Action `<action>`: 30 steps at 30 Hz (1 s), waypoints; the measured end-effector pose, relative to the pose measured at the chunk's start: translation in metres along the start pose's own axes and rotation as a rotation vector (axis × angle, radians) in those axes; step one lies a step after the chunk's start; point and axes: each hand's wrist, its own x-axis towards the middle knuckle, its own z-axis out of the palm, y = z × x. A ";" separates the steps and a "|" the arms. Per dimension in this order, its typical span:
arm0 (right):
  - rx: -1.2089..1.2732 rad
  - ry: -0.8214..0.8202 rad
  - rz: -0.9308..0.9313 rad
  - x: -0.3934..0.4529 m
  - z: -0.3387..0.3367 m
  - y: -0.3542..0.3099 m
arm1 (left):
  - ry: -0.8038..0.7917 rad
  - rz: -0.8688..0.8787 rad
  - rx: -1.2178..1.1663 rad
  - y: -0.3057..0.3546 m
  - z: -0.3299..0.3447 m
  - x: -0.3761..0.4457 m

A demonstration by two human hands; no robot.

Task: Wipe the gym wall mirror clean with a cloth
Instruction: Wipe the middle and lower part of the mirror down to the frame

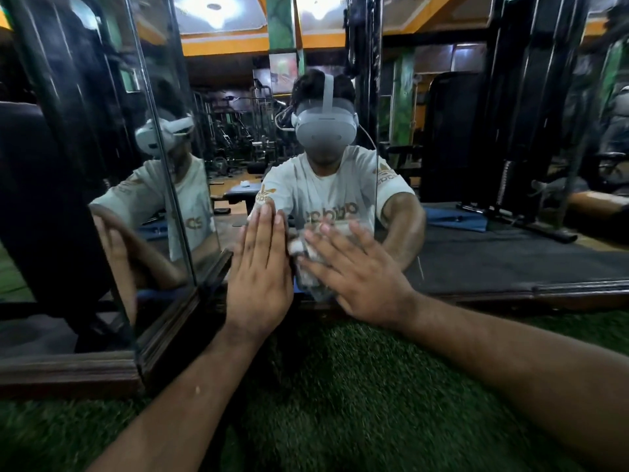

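Note:
The wall mirror [476, 240] fills the view ahead and reflects me in a white shirt and a headset. My left hand [262, 270] lies flat on the glass low down, fingers straight and together. Just to its right, my right hand [360, 274] presses a whitish cloth [311, 267] against the mirror with spread, straight fingers. Most of the cloth is hidden under that hand; a crumpled part shows between the two hands.
A second mirror panel [102, 165] meets the main one at an angle on the left, in a dark wooden frame [170, 321]. Green artificial turf [340, 403] covers the floor below. Gym machines and benches appear only as reflections.

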 end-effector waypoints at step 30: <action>0.101 0.065 -0.119 -0.075 0.009 0.076 | -0.030 0.045 -0.230 0.092 0.030 0.018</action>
